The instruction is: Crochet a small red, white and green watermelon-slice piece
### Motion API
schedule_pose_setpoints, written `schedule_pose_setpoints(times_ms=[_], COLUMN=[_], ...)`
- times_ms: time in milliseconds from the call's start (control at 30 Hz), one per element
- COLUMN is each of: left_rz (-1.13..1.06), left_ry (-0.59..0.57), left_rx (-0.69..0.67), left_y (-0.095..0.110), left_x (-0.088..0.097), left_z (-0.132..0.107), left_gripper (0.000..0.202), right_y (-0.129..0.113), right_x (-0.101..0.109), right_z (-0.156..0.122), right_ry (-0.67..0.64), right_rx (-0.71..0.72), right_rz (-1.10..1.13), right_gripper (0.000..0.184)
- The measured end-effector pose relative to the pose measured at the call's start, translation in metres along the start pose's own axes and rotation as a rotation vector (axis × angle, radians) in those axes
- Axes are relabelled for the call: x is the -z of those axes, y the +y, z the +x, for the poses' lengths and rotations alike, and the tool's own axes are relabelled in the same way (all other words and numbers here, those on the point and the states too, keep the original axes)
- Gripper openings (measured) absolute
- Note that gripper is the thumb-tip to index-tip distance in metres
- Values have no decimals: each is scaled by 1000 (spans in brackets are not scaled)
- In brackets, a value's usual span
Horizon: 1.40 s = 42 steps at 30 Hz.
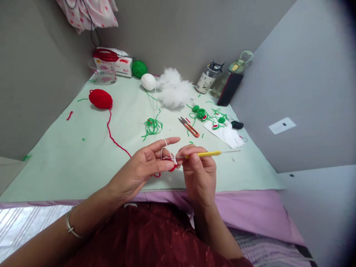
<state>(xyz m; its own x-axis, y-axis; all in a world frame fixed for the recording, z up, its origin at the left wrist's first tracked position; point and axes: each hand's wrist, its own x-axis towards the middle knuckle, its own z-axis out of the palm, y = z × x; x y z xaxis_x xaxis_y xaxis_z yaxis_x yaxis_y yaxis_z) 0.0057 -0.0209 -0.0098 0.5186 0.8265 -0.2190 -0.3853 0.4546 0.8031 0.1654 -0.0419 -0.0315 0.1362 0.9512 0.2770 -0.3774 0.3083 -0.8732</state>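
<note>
My right hand (pixel 198 172) is closed round a crochet hook with a yellow grip (pixel 207 154), its metal tip pointing left. My left hand (pixel 147 165) meets it, pinching a small red crocheted piece (pixel 172 168) with white yarn (pixel 164 146) looped over the raised index finger. A red strand (pixel 114 139) runs from the piece across the pale green table (pixel 69 155) to a red yarn ball (pixel 100 98) at the back left.
Orange thread snips (pixel 189 127) and a tangle of green yarn (pixel 151 127) lie mid-table. White stuffing (pixel 174 89), a white ball (pixel 148 81), a green ball (pixel 139 68), small green crocheted pieces (pixel 200 114), a tissue box (pixel 122 66), a jar (pixel 207 78), a bottle (pixel 236 68) and a phone (pixel 229 89) stand behind.
</note>
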Motion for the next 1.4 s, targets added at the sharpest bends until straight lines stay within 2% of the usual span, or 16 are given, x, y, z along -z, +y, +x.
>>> schedule_pose_setpoints(times_ms=[100, 300, 400, 567, 667, 833, 1000, 1267, 1400], left_rz=[-40, -163, -46, 147, 161, 172, 203, 178, 160], left_ry=[-15, -176, -117, 88, 141, 143, 125, 85, 81], left_rx=[43, 64, 29, -69, -88, -125, -95, -84, -45], left_y=[1, 1, -1, -4, -3, -2, -2, -9, -9], left_x=[3, 10, 8, 1, 0, 1, 0, -1, 2], left_z=[0, 3, 3, 1, -1, -1, -1, -2, -3], left_gripper=[61, 52, 50, 59, 62, 59, 69, 65, 61], right_y=[0, -4, -4, 0, 2, 2, 2, 4, 4], right_x=[2, 11, 10, 4, 5, 7, 6, 7, 11], right_z=[1, 9, 7, -2, -3, -2, -4, -5, -2], right_ry=[27, 59, 25, 1, -20, -52, -71, -7, -39], right_rx=[-11, -159, -139, 116, 141, 94, 99, 227, 166], right_rz=[40, 130, 98, -206, -231, -170, -187, -331, -236], right_gripper=[13, 16, 18, 12, 15, 15, 15, 15, 13])
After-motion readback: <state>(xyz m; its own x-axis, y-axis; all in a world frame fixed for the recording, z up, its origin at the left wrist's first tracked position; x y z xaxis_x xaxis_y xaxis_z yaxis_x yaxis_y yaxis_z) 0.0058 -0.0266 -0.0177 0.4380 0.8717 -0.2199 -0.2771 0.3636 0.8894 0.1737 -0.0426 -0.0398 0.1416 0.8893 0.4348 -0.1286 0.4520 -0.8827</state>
